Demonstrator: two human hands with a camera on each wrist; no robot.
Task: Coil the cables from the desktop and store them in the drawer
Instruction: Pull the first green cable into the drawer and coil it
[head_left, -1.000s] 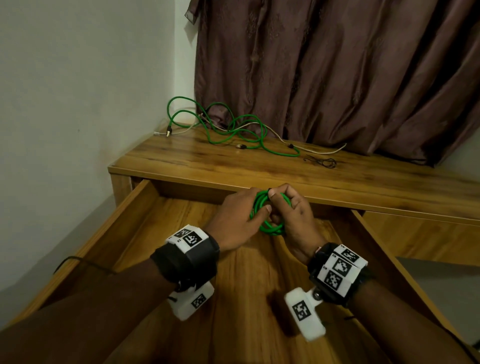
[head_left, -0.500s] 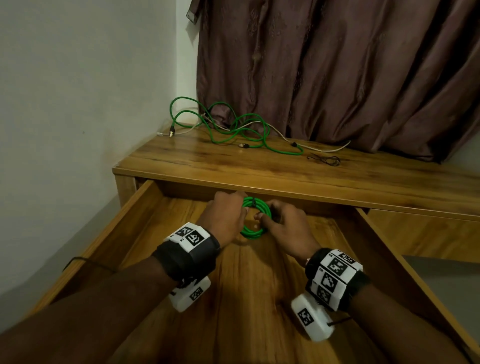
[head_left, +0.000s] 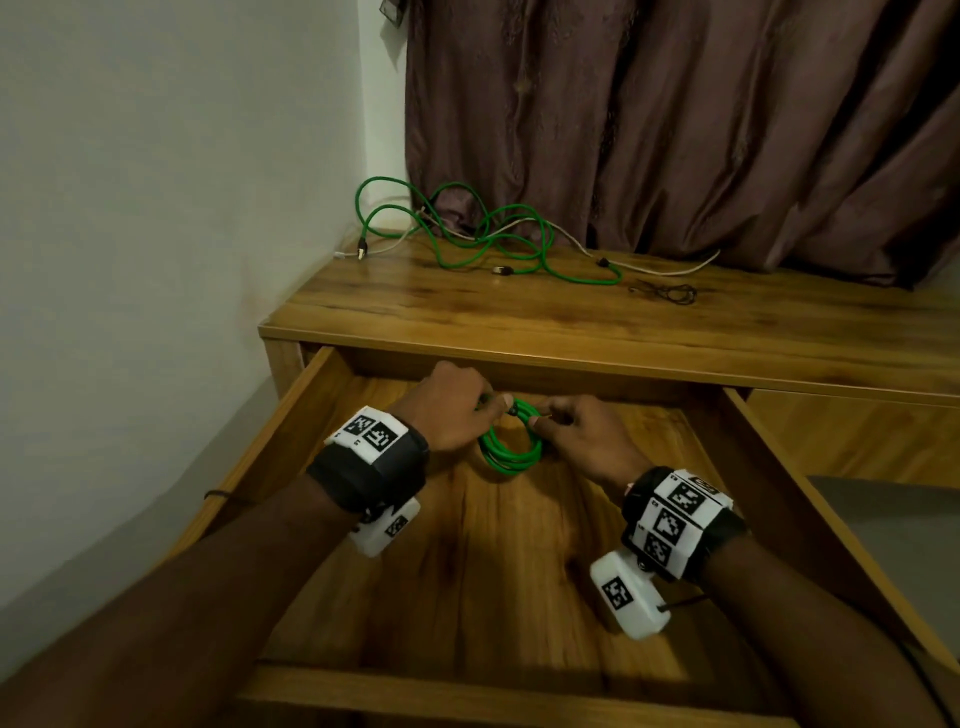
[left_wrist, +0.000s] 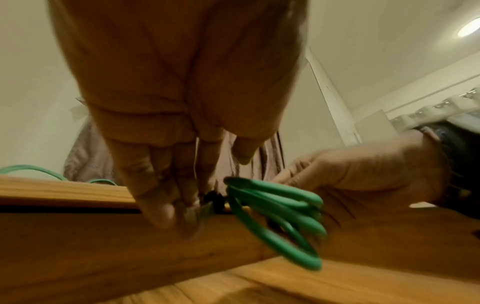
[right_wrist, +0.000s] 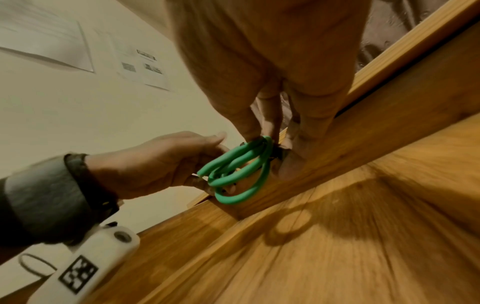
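Coiled green cable (head_left: 511, 444) held over the open drawer (head_left: 810, 525).
Left hand (head_left: 447, 413) and right hand (head_left: 584, 439) pinch its upper loops with curled fingers (left_wrist: 155, 197); loose cables (head_left: 488, 239) lie on the worktop (head_left: 571, 322). Wristband markers unreadable.

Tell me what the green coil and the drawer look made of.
Green coil: seemingly rubber or plastic-jacketed cable, smooth and matte, bending in soft rounded loops. Drawer: wood or wood-look laminate, with visible grain and a slight sheen; which one cannot be told.
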